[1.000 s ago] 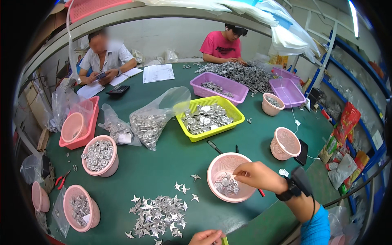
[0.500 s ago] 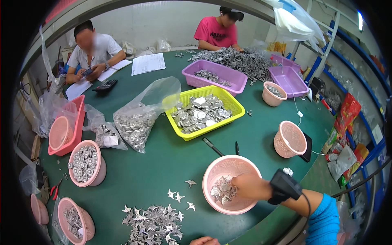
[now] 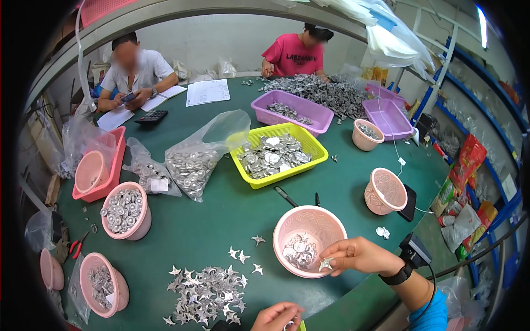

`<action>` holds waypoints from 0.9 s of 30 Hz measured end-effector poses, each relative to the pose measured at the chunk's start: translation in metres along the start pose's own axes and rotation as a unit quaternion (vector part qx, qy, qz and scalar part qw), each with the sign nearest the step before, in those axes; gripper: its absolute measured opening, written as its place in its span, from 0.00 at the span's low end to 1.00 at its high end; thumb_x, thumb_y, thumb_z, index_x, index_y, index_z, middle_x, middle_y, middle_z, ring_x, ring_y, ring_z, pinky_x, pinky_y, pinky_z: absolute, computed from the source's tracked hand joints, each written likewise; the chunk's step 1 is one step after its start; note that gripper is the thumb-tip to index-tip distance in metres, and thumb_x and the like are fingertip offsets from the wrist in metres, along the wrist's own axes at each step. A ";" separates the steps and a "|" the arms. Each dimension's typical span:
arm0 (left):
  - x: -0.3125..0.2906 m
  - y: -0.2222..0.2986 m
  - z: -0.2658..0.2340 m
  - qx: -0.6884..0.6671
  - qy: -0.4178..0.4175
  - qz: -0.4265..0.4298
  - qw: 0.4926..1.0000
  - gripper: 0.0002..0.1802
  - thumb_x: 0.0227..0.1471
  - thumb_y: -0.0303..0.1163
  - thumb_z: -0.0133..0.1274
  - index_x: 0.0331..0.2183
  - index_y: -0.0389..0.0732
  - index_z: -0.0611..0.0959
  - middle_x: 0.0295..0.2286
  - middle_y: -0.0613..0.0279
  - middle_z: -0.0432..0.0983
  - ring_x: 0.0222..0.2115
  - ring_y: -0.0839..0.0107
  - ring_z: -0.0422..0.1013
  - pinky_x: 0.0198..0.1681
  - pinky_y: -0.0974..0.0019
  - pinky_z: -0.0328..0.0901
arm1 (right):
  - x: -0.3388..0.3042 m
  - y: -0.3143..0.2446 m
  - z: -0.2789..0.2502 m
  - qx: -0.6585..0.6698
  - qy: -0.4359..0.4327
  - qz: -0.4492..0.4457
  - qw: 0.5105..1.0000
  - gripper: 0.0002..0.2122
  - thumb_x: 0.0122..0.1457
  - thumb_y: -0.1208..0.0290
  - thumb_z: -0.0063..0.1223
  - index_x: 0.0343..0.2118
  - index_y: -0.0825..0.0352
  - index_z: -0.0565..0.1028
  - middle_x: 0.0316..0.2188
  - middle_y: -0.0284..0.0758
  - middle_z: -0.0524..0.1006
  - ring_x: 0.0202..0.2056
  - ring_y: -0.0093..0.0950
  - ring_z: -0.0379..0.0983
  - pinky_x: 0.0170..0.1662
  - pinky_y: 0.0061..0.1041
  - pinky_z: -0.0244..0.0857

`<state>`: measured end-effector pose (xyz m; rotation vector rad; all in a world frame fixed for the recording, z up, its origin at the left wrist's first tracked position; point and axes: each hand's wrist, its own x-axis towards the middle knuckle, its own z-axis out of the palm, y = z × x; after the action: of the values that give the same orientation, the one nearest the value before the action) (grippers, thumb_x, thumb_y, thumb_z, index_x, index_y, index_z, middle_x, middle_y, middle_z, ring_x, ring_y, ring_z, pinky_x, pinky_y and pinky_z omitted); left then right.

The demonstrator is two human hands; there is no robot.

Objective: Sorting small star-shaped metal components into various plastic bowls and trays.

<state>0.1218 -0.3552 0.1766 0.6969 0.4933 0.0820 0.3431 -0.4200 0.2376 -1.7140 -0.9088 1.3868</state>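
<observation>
My right hand [image 3: 358, 256] is over the right rim of the pink basket [image 3: 282, 230], pinching a small star-shaped metal piece [image 3: 326, 264]. Inside the basket lies a heap of similar silvery metal pieces [image 3: 299, 251]. At the lower edge my left hand [image 3: 277, 317] is closed, its fingers curled together; a sliver of something silvery shows at the fingertips, too small to name. To its left a pile of star-shaped metal pieces [image 3: 207, 295] is spread on the green table [image 3: 232, 212], with a few loose ones beyond it.
A yellow basket [image 3: 281, 179] of round metal pieces stands beyond the pink basket, beside a clear bag [image 3: 192, 171] of parts. Pink baskets [image 3: 141, 223] of parts line the left. Pens [image 3: 287, 197] and another pink basket [image 3: 381, 201] lie around. Two people [image 3: 292, 55] sit across the table.
My right hand has come up out of the pink basket toward its right rim, now with a star-shaped piece in its fingers. More of my left hand shows. The view has shifted slightly.
</observation>
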 end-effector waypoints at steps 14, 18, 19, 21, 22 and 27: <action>0.012 -0.029 -0.025 0.192 0.008 0.025 0.981 0.08 0.47 0.31 0.43 0.22 0.37 0.72 0.14 0.73 0.64 0.16 0.87 0.58 0.19 0.82 0.54 | 0.043 0.023 0.000 -0.424 0.114 -0.195 0.877 0.09 0.41 0.77 0.46 0.29 0.70 0.68 0.25 0.43 0.69 0.29 0.40 0.66 0.34 0.31 0.59; 0.015 -0.040 -0.037 0.208 0.036 -0.011 0.977 0.07 0.46 0.30 0.44 0.22 0.37 0.72 0.14 0.72 0.64 0.16 0.85 0.58 0.19 0.81 0.54 | 0.072 0.034 0.007 -0.476 -0.056 -0.097 0.872 0.09 0.40 0.76 0.45 0.28 0.71 0.68 0.23 0.45 0.69 0.29 0.40 0.67 0.33 0.31 0.60; 0.015 -0.039 -0.038 0.207 0.038 -0.013 0.978 0.07 0.46 0.30 0.44 0.22 0.37 0.72 0.14 0.72 0.64 0.16 0.85 0.58 0.19 0.81 0.54 | 0.078 0.036 0.007 -0.488 -0.100 -0.045 0.866 0.08 0.40 0.77 0.43 0.26 0.72 0.68 0.23 0.47 0.69 0.29 0.40 0.67 0.32 0.32 0.60; 0.016 -0.037 -0.038 0.206 0.037 -0.018 0.978 0.07 0.46 0.29 0.44 0.21 0.37 0.72 0.14 0.72 0.64 0.16 0.86 0.58 0.19 0.81 0.54 | 0.079 0.037 0.003 -0.490 -0.111 -0.048 0.863 0.08 0.40 0.77 0.42 0.25 0.73 0.68 0.24 0.47 0.69 0.29 0.40 0.67 0.33 0.32 0.59; 0.015 -0.037 -0.037 0.205 0.039 -0.020 0.978 0.07 0.46 0.29 0.44 0.21 0.37 0.72 0.14 0.72 0.64 0.16 0.86 0.58 0.19 0.81 0.54 | 0.073 0.035 0.000 -0.467 -0.088 -0.066 0.877 0.07 0.42 0.76 0.43 0.25 0.71 0.68 0.24 0.44 0.69 0.29 0.39 0.67 0.32 0.31 0.59; 0.009 -0.015 -0.024 0.120 0.062 -0.019 0.991 0.07 0.47 0.29 0.42 0.25 0.36 0.72 0.15 0.72 0.64 0.15 0.86 0.57 0.17 0.84 0.52 | 0.040 0.003 0.008 -0.318 -0.011 -0.259 0.912 0.07 0.42 0.80 0.45 0.27 0.70 0.67 0.26 0.40 0.68 0.29 0.35 0.67 0.33 0.27 0.61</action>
<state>0.1175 -0.3498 0.1472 0.9212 0.6418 0.0308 0.3420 -0.3855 0.2154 -1.7040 -1.8197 0.7909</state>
